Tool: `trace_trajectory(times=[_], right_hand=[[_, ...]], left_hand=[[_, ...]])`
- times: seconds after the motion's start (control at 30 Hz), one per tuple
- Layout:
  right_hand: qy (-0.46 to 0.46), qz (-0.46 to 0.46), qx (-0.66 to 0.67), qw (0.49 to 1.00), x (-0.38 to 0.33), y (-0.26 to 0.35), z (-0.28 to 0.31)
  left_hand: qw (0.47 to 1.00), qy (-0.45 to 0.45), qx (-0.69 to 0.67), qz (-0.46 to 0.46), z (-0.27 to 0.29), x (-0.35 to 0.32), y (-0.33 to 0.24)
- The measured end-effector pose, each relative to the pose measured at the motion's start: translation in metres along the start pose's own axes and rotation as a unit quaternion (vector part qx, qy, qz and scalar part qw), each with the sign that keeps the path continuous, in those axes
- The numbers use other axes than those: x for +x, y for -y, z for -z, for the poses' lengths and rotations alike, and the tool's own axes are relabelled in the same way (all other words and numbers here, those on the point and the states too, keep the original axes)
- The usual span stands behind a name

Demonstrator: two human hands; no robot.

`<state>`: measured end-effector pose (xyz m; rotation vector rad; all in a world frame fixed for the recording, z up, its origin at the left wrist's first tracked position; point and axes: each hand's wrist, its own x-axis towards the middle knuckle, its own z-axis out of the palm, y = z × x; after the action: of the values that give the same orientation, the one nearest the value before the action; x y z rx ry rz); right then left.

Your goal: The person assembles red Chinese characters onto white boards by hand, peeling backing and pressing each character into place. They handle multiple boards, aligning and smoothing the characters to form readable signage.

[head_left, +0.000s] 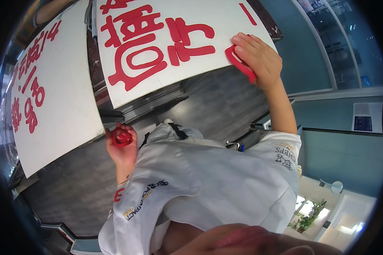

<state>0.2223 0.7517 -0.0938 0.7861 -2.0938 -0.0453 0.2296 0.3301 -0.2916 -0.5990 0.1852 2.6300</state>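
My right hand point(259, 59) is at the lower right edge of a white board point(200, 70). Its fingers are together over a curved red strip point(241, 64), whose lower end sticks out past the board's edge; part of it is hidden under the palm. Large red characters point(140, 63) lie on this board in flat strokes. Lower and to the left, my left hand point(122, 146) is closed round a coiled red bundle point(121, 137), just off the corner of a second white board point(59, 127). That board also bears red characters point(32, 112).
A dark gap point(97, 68) runs between the two boards. Grey floor tiles point(212, 100) show below them. Blue-grey panels and glass point(323, 55) stand at the right, a plant point(312, 216) at lower right. Another person's arm point(51, 10) reaches in at upper left.
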Motion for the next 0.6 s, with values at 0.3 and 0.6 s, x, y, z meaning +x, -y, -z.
trace_trajectory(times=[0.3,0.6], right_hand=[[-0.039,-0.494,0.247,0.833,0.035,-0.013,0.014],[-0.064,-0.620,0.551,0.555,0.086,-0.087,0.011]], left_hand=[[0.999,-0.051,0.008,0.009,-0.001,-0.001,-0.003],[0.991,-0.073,-0.110,0.027,0.022,-0.013,-0.004]])
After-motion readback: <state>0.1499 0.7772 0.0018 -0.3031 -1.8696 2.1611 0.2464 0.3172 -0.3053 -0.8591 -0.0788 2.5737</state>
